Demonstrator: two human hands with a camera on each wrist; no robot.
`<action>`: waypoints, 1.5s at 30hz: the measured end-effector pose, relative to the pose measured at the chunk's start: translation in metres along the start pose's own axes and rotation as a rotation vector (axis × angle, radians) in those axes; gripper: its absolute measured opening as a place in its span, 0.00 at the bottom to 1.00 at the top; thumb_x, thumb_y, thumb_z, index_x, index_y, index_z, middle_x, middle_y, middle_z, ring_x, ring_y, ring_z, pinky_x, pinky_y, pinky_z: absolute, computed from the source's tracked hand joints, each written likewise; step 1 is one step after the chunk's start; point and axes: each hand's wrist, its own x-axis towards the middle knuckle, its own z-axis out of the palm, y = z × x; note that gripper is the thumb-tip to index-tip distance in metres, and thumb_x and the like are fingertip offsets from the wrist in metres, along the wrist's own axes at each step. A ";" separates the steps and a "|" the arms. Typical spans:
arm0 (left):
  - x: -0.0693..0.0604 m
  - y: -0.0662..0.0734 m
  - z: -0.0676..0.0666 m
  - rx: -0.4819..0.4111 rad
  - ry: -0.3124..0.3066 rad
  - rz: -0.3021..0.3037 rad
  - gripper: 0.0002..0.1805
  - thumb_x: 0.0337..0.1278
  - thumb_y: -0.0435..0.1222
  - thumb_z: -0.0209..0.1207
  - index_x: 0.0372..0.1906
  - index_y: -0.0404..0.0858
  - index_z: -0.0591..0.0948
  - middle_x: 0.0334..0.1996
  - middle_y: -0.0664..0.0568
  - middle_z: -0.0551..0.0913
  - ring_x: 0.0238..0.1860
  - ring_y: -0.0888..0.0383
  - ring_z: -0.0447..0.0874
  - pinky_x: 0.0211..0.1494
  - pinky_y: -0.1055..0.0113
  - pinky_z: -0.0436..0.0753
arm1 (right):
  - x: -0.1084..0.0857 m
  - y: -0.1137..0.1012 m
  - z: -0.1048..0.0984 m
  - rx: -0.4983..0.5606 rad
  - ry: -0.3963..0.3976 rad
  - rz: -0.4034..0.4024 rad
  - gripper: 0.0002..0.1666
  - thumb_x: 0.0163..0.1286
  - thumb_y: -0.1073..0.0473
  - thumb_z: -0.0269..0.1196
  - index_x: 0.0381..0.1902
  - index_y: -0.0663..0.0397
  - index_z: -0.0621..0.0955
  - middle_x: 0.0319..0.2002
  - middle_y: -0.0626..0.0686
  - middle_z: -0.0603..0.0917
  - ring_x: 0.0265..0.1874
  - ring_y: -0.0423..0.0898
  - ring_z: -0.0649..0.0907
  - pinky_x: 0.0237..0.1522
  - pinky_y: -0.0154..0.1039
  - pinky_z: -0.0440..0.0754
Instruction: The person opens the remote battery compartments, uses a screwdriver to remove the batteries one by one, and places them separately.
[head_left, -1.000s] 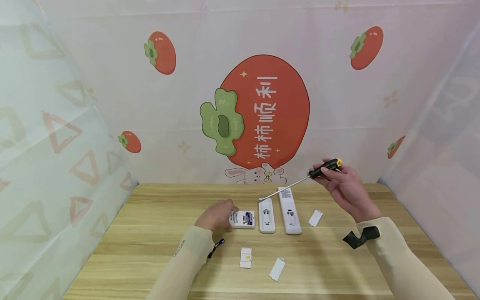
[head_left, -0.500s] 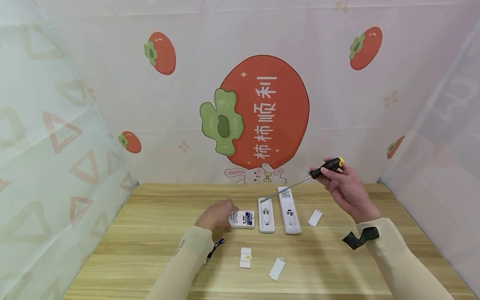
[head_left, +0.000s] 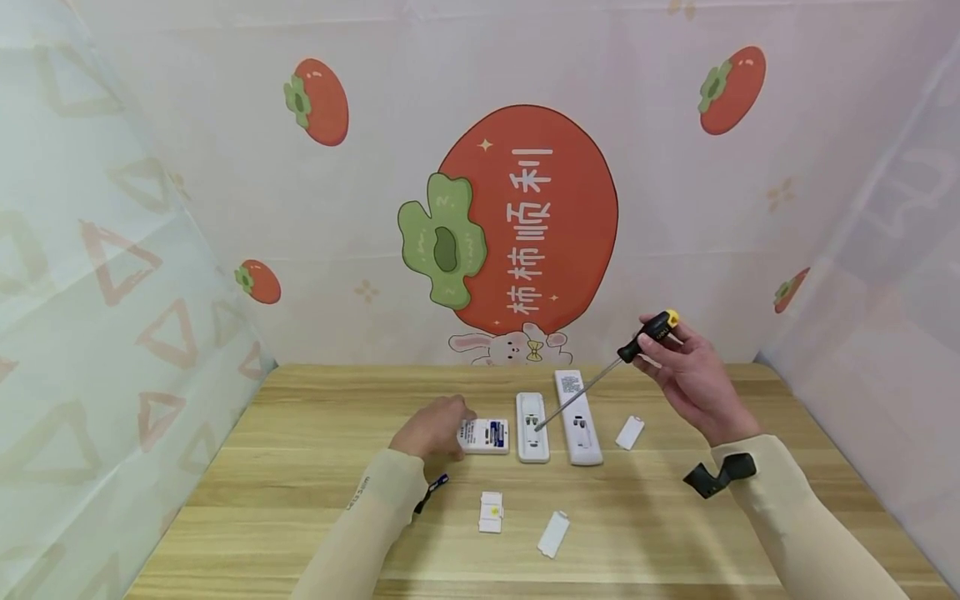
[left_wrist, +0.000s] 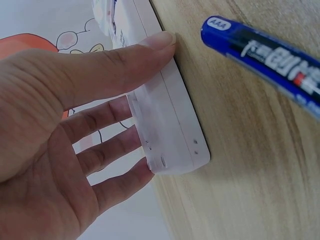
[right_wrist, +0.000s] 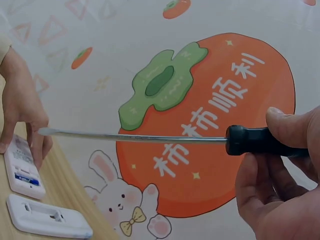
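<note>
My left hand (head_left: 435,429) grips the end of a white remote control (head_left: 485,436), thumb on one side and fingers on the other. Blue batteries show in its uncovered compartment. The right hand (head_left: 693,379) holds a screwdriver (right_wrist: 250,140) by its black and yellow handle, above the table. In the head view its tip overlaps a second white remote control (head_left: 532,450), whose battery compartment is uncovered; whether they touch I cannot tell. A longer white remote control (head_left: 587,450) lies to the right, its compartment uncovered too. A blue AAA battery (left_wrist: 270,60) appears close up in the left wrist view.
Three small white battery covers lie on the wooden table (head_left: 300,500): one cover (head_left: 491,512) with a yellow mark, another cover (head_left: 553,534) at the front, and a third cover (head_left: 630,432) at the right. A printed cloth backdrop (head_left: 360,208) stands behind the table.
The screwdriver's tip has swung down and right, from the top end of the middle remote control to over its battery compartment. My left hand keeps its grip in place.
</note>
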 end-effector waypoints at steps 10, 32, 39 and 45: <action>0.001 -0.001 0.001 0.015 -0.001 -0.005 0.34 0.37 0.27 0.80 0.58 0.36 0.84 0.47 0.49 0.82 0.46 0.52 0.80 0.57 0.54 0.81 | -0.002 0.000 -0.004 0.113 -0.061 0.030 0.12 0.76 0.72 0.56 0.54 0.59 0.78 0.53 0.59 0.74 0.48 0.49 0.86 0.54 0.36 0.82; 0.001 -0.002 0.001 0.030 0.003 0.021 0.33 0.37 0.27 0.80 0.57 0.36 0.85 0.44 0.49 0.81 0.42 0.54 0.78 0.54 0.55 0.82 | -0.001 0.002 -0.010 0.220 -0.223 -0.010 0.15 0.76 0.79 0.47 0.56 0.66 0.73 0.52 0.61 0.79 0.53 0.53 0.84 0.62 0.42 0.77; 0.000 -0.002 0.001 0.036 0.003 0.013 0.34 0.37 0.28 0.80 0.58 0.36 0.84 0.46 0.48 0.81 0.45 0.53 0.79 0.56 0.54 0.82 | -0.002 0.003 -0.009 0.188 -0.252 -0.029 0.16 0.76 0.79 0.46 0.56 0.66 0.73 0.51 0.61 0.79 0.54 0.52 0.83 0.62 0.43 0.78; 0.001 -0.002 0.001 0.039 0.004 0.020 0.34 0.37 0.28 0.80 0.58 0.36 0.85 0.46 0.48 0.82 0.44 0.53 0.79 0.56 0.54 0.82 | -0.002 0.001 -0.007 0.155 -0.201 -0.021 0.13 0.78 0.75 0.48 0.53 0.64 0.75 0.51 0.59 0.78 0.51 0.50 0.84 0.60 0.42 0.79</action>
